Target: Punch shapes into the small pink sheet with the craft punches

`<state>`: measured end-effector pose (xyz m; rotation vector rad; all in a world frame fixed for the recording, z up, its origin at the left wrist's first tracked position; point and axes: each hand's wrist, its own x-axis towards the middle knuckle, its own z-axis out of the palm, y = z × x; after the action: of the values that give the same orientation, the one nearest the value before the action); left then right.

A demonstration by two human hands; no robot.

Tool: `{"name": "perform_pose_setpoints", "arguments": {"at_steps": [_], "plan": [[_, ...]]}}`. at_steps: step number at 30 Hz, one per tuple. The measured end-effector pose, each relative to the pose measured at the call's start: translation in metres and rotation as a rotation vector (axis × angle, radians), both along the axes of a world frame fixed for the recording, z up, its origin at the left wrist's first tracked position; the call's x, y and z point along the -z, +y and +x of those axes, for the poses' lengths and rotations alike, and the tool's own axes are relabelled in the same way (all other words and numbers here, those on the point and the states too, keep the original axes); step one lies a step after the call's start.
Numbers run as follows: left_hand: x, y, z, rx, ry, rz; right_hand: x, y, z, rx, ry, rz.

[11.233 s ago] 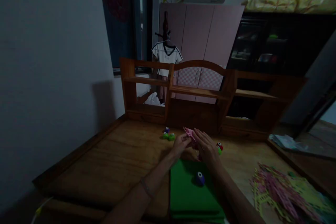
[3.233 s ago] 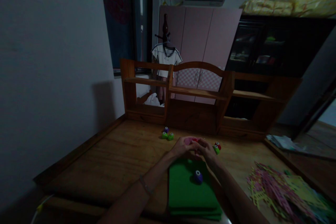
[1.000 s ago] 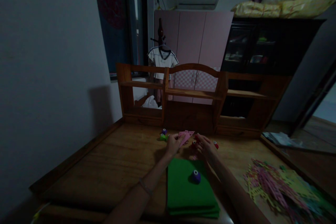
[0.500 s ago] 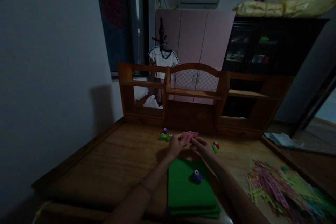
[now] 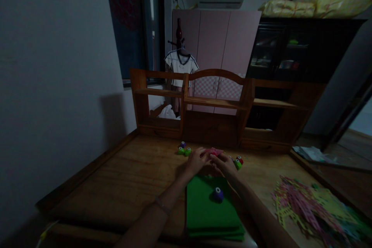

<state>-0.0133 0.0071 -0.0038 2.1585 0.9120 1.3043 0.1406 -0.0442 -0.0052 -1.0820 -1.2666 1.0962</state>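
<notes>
A pink sheet (image 5: 214, 151) lies between my two hands above the wooden desk (image 5: 130, 178). My left hand (image 5: 197, 160) grips its left edge and my right hand (image 5: 223, 164) grips its right side, fingers closed on it. Whether a punch is inside my right hand is hidden. Just in front of my hands lies a stack of green sheets (image 5: 209, 209) with a purple punch (image 5: 217, 193) on top. A red and green punch pair (image 5: 238, 161) sits right of my right hand. Green and purple punches (image 5: 184, 148) sit left of my left hand.
A wooden shelf unit (image 5: 221, 108) stands along the desk's back edge. A heap of punched pink and yellow sheets (image 5: 308, 209) covers the right side of the desk. A grey wall (image 5: 58, 85) runs along the left. The room is dim.
The pink sheet has dropped from a raised, tilted pose to lower and flatter between my hands. My right hand has closed in on it from the right.
</notes>
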Motion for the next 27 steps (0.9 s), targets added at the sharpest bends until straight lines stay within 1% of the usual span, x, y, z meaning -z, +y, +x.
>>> {"name": "perform_pose_setpoints", "arguments": {"at_steps": [4, 7, 10, 13, 16, 18, 20, 23, 25, 27], "plan": [[-0.001, 0.000, -0.001, 0.019, -0.009, -0.030, -0.002, -0.002, -0.001, -0.006, -0.015, 0.015], [0.000, 0.001, 0.000, 0.044, -0.013, -0.047, -0.005, -0.004, -0.001, 0.026, -0.050, 0.058], [0.001, 0.002, 0.002, 0.070, -0.026, -0.078, -0.007, -0.005, -0.001, 0.054, -0.056, 0.054], [-0.001, -0.002, 0.003, 0.112, -0.079, -0.159, -0.006, -0.005, -0.001, 0.080, -0.033, 0.049], [-0.009, -0.010, 0.002, 0.142, -0.189, -0.279, -0.006, -0.005, -0.001, 0.101, -0.013, 0.045], [-0.014, -0.014, 0.002, 0.204, -0.266, -0.382, -0.005, -0.006, 0.000, 0.111, 0.000, 0.020], [-0.017, -0.015, 0.003, 0.303, -0.328, -0.486, -0.003, -0.006, 0.001, 0.106, 0.000, 0.009], [-0.016, -0.015, 0.005, 0.464, -0.367, -0.569, -0.003, -0.005, 0.003, 0.081, -0.023, 0.023], [-0.016, -0.015, 0.006, 0.512, -0.347, -0.592, -0.003, -0.005, 0.003, 0.079, -0.037, 0.025], [-0.017, -0.017, 0.006, 0.528, -0.325, -0.620, -0.005, -0.006, 0.002, 0.083, -0.056, 0.031]]}}
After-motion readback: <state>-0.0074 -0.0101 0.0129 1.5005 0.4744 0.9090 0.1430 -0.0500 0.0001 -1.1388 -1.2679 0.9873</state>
